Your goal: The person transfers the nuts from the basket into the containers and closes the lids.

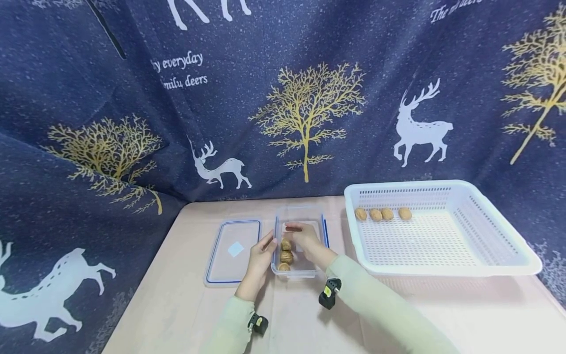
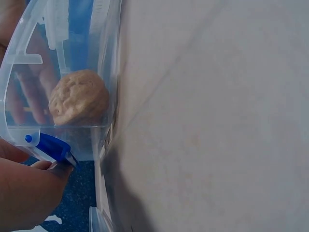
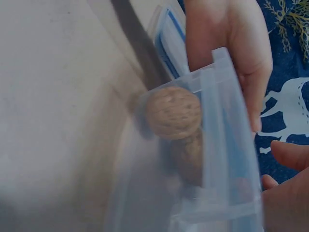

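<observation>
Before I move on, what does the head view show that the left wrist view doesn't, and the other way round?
Only the head view: the basket with four walnuts in it, the whole lid lying on the table, and three walnuts visible in a row in the box.

Only the left wrist view: the left hand right against a blue latch, and one walnut close up from the side, through the clear wall.

Both: the left hand at the box, with at least one walnut inside.
</observation>
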A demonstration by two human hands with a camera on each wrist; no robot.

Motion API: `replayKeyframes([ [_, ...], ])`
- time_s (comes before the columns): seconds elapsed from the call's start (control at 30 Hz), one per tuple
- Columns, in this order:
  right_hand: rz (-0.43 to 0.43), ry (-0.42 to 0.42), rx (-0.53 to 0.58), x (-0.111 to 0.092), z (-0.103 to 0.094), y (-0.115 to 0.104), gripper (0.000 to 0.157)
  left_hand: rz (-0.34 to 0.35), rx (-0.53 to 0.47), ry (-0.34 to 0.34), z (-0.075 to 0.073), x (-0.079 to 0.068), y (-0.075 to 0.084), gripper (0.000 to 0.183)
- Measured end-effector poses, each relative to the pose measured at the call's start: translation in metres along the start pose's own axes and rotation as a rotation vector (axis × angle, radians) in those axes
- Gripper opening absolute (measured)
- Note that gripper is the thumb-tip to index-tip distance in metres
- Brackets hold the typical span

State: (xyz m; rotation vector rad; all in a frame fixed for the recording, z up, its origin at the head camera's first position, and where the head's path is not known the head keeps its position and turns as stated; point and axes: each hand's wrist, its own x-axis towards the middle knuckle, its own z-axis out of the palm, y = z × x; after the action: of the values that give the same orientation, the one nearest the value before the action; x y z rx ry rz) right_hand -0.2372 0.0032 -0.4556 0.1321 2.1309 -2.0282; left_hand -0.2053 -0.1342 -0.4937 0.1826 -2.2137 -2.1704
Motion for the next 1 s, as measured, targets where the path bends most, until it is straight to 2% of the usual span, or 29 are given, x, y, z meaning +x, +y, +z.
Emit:
replayKeyframes([
  [0.2, -0.022, -0.032, 0.016, 0.002, -0.001, -0.016, 0.038, 0.005, 0.002, -0.005, 0.000, 0.001, 0.000, 0.045],
  [0.43, -0.052, -0.059, 0.037, 0.002, -0.009, -0.038, 0.036, 0.064, 0.014, -0.010, -0.002, -0.004, 0.001, 0.048],
  [0.7, -0.075, -0.089, 0.085, 0.007, -0.024, -0.064, 0.039, -0.018, 0.025, 0.006, 0.000, 0.001, -0.002, 0.044],
  [1.0, -0.082, -0.112, 0.167, 0.015, -0.052, -0.090, 0.045, -0.026, 0.023, 0.006, -0.001, -0.001, 0.000, 0.044],
])
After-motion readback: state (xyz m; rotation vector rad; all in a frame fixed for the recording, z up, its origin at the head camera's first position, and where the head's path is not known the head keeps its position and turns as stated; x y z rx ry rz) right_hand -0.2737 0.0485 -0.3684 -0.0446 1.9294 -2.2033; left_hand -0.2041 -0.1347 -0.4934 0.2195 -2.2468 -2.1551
